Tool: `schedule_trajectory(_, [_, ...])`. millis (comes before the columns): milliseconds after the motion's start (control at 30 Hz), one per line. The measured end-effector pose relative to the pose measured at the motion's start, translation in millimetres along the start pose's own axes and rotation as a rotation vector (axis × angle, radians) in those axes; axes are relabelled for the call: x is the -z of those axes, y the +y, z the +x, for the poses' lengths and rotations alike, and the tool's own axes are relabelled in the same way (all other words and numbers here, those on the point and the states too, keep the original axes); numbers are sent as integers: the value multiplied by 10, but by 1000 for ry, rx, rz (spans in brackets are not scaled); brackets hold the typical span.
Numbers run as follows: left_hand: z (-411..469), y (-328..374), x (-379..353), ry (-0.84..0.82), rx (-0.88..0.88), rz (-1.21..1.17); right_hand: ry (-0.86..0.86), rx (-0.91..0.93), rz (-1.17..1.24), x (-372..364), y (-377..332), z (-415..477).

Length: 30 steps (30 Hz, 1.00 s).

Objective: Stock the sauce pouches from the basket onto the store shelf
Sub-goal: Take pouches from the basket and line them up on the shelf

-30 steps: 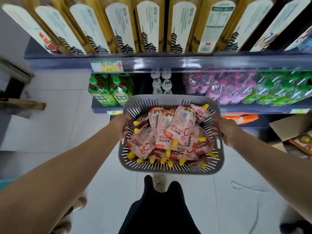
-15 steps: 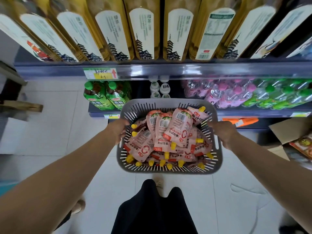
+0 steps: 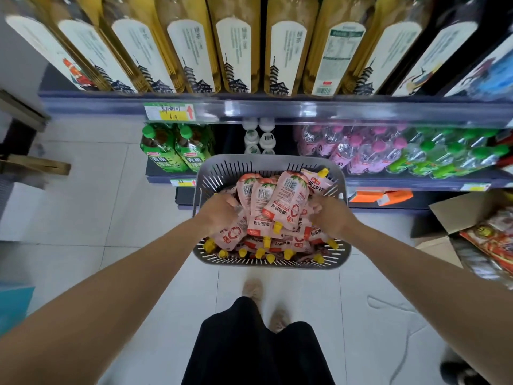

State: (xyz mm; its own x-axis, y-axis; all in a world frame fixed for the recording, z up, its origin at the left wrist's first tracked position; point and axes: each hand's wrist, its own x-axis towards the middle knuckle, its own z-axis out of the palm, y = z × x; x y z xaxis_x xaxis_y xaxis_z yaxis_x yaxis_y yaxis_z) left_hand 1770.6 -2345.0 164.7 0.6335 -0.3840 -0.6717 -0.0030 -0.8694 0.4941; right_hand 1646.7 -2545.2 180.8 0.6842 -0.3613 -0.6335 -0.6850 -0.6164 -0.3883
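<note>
Pale tiled floor [image 3: 91, 207], lightly scuffed at lower right. Grey shelving [image 3: 277, 108] across the far side, stocked with tall bottles above, smaller drinks beneath. Open cardboard box [image 3: 455, 215] at right. Even, bright lighting.

basket [image 3: 270, 263] is grey plastic with slotted walls; the sauce pouches [image 3: 286, 202] in it are pale pink with red print, white barcode patches and yellow caps; top shelf has golden-amber bottles [image 3: 236, 48] with cream labels and a dark pagoda drawing; price tag [image 3: 169, 111] is green, white and yellow with a red arrow; below, green-capped tea bottles [image 3: 177, 150], clear bottles with pink caps [image 3: 358, 151] and green ones; floor [image 3: 97, 190] is white tile; trousers [image 3: 258, 348] black
</note>
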Motion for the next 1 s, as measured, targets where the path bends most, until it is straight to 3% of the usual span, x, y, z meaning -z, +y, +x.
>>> schedule_trajectory(233, [89, -103, -133, -42, -266, 505, 20, 111, -318, -381, -15, 41])
schedule_trajectory(467, [262, -270, -334, 18, -496, 655, -21, 141, -239, -599, 29, 293])
schedule_trajectory(867, [333, -356, -279, 128, -743, 545, 124, 342, -595, -539, 1, 307])
schedule_trajectory(1000, [319, -218, -302, 162, -778, 426, 160, 333, -579, -472, 65, 247])
